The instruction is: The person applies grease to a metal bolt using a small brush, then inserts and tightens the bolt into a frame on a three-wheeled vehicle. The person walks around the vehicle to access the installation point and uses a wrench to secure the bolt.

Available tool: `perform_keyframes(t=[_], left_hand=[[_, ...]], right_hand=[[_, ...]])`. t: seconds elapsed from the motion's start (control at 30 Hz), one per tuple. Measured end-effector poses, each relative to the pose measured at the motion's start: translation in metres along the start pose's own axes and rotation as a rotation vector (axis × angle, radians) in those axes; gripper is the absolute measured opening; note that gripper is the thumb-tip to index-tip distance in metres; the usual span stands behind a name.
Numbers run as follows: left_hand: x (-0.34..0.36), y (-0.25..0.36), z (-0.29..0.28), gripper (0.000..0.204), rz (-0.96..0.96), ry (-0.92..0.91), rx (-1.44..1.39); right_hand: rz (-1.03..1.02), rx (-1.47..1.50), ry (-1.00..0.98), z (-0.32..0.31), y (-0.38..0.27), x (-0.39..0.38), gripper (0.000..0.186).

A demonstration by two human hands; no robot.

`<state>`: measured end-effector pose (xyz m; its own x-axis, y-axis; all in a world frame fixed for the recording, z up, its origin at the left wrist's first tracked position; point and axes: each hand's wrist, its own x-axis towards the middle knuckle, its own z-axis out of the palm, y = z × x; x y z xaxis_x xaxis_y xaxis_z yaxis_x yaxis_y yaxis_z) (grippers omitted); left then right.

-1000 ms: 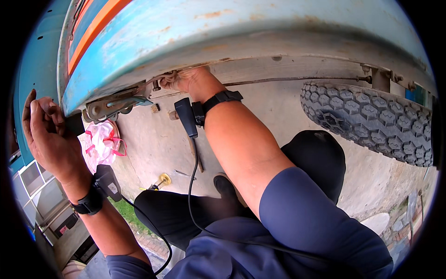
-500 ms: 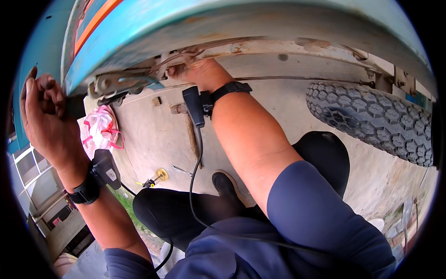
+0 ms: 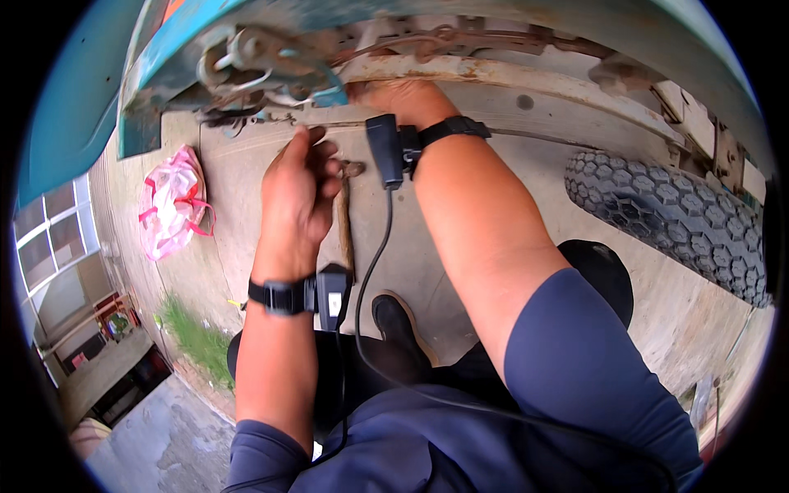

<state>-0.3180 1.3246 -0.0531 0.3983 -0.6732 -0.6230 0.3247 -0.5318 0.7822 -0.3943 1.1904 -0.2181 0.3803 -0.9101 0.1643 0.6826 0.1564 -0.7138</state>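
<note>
My right hand (image 3: pixel 403 97) reaches up to the rusty frame rail (image 3: pixel 493 76) under a teal vehicle body (image 3: pixel 90 107); its fingers are hidden behind the rail. My left hand (image 3: pixel 300 193) hovers just below with fingers curled and nothing visible in them. It is beside a rusty long-handled tool (image 3: pixel 346 222) that lies on the concrete. Bent metal hooks and wire (image 3: pixel 246 70) hang at the body's lower corner, up and left of both hands. Each wrist wears a black band with a small black box and a cable.
A knobbly black tyre (image 3: pixel 666 218) stands at the right. A pink and white plastic bag (image 3: pixel 173 214) lies on the concrete at the left, with grass (image 3: pixel 193 337) below it. My black shoe (image 3: pixel 394 322) and dark trousers fill the lower middle.
My left hand has come from the vehicle's left edge to the middle, close under my right hand. The view has shifted so more of the underside shows.
</note>
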Motion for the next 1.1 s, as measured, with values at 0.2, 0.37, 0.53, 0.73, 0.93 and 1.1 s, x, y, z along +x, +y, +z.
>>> perform_keyframes(t=[0.2,0.37,0.53,0.73,0.93,1.1], left_hand=[[0.034,0.0,0.014,0.046,-0.18,-0.267,-0.363],[0.035,-0.002,0.013,0.035,-0.173,-0.321,-0.507],[0.033,-0.004,0.014,0.025,-0.114,-0.282,-0.542],[0.033,-0.008,0.017,0.015,0.009,-0.166,-0.448],[0.03,-0.017,0.028,0.022,0.243,-0.043,-0.066],[0.034,-0.011,0.007,0.035,-0.088,-0.269,-0.394]], right_hand=[[0.012,-0.342,0.016,0.003,-0.038,-0.027,0.027],[0.037,-0.39,0.035,0.005,-0.049,-0.037,0.024],[0.03,-0.395,0.038,0.01,-0.054,-0.041,0.021],[0.355,-0.66,0.163,0.024,-0.066,-0.038,0.034],[0.221,-0.582,0.136,0.006,-0.058,-0.045,0.032],[0.298,-0.661,0.161,0.041,-0.085,-0.043,0.029]])
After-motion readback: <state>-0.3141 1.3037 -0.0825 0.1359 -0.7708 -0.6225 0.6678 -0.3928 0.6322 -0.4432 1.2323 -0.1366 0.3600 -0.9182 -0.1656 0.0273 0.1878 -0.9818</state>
